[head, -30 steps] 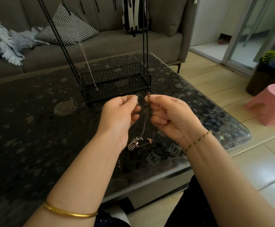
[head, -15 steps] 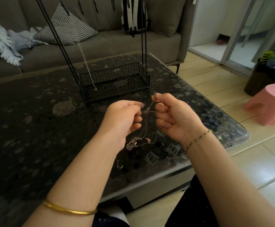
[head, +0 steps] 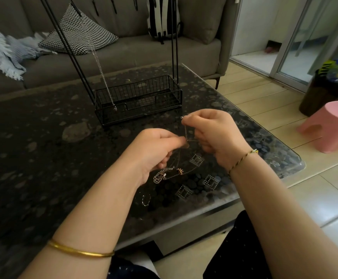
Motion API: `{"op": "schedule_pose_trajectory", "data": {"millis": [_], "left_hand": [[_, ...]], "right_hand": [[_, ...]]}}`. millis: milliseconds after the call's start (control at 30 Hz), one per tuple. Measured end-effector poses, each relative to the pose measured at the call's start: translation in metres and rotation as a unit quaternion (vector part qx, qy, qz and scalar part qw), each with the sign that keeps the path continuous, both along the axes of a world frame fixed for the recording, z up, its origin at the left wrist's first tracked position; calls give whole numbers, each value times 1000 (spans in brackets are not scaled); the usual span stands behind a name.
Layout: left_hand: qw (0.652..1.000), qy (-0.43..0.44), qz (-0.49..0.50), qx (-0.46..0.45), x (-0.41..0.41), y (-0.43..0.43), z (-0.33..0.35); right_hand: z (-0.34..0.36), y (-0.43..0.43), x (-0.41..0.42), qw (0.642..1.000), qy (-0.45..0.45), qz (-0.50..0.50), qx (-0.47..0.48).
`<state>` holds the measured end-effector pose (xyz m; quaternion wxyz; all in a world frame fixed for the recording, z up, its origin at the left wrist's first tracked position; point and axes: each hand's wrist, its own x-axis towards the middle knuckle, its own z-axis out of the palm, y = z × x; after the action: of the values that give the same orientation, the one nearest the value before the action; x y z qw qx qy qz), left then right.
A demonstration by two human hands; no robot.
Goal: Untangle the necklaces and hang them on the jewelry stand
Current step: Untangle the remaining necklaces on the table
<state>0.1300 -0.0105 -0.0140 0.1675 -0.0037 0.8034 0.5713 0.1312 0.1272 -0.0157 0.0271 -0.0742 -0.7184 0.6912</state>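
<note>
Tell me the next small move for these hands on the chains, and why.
Probably draw the right hand up and away slightly, to open the crossing: it and the left hand each pinch thin strands that cross between them, while the tangled necklaces hang bunched below, pendants together.

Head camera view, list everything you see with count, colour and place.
coffee table: one, dark pebbled, centre
jewelry stand: one, black wire, on the coffee table
hanging necklace: one, silver, on the jewelry stand
tangled necklaces: count unclear, gold and silver, held above the coffee table
sofa: one, grey, behind the coffee table
houndstooth cushion: one, black-white, on the sofa
blanket: one, pale blue, sofa's left end
stool: one, pink, floor at right
left hand: gold bangle on wrist, pinches the tangle
right hand: braided bracelet on wrist, pinches a chain
</note>
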Motion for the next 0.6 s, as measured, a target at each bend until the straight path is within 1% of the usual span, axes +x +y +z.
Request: {"op": "schedule_pose_trajectory", "data": {"millis": [67,133,267,433,600], "left_hand": [[1000,-3,-6,3,0,-1,1],[1000,3,-1,-6,0,-1,1],[997,43,30,-48,-1,-2,-2],[995,56,62,-47,-5,-4,-4],[996,6,87,-17,-10,-8,-6]], "right_hand": [[0,0,-1,999,17,-4,44],[1,0,-1,998,24,10,65],[2,-1,-1,994,22,42,93],[2,-1,0,994,2,65,85],[-1,-1,-2,996,-22,65,61]]}}
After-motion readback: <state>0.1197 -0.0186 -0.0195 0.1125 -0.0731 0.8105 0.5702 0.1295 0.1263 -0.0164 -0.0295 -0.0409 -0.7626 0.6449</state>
